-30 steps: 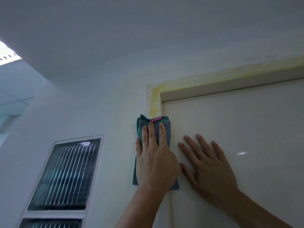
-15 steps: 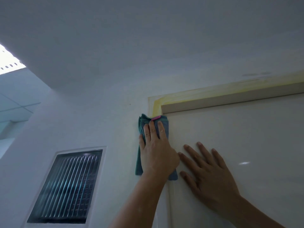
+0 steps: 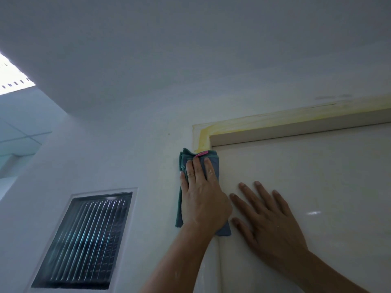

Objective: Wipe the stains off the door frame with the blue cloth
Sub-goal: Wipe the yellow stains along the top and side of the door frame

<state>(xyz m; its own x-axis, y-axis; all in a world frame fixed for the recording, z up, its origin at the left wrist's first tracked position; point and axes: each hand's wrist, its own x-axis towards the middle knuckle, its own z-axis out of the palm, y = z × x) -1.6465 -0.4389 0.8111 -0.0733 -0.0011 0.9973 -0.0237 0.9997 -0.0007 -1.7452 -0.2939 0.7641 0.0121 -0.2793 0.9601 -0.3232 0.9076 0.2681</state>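
Note:
My left hand (image 3: pixel 203 197) presses a folded blue cloth (image 3: pixel 186 159) with a pink tag flat against the left upright of the pale door frame (image 3: pixel 275 120), just below its top left corner. Yellow stains (image 3: pixel 203 137) cover that corner and run right along the top rail. The cloth's upper edge sits right under the stained corner. My right hand (image 3: pixel 268 220) lies flat on the cream door (image 3: pixel 317 176), fingers spread, holding nothing, right beside the left hand.
A white wall (image 3: pixel 137 155) lies left of the frame, with a ribbed glass panel (image 3: pixel 84 246) set in it at lower left. The ceiling (image 3: pixel 190 49) hangs close above. A bright ceiling light (image 3: pixel 10 75) shows at the far left.
The cloth under my left hand has slid up the frame's upright, covering more of the yellow stain below the corner. The view has tilted upward. My right hand has stayed on the door.

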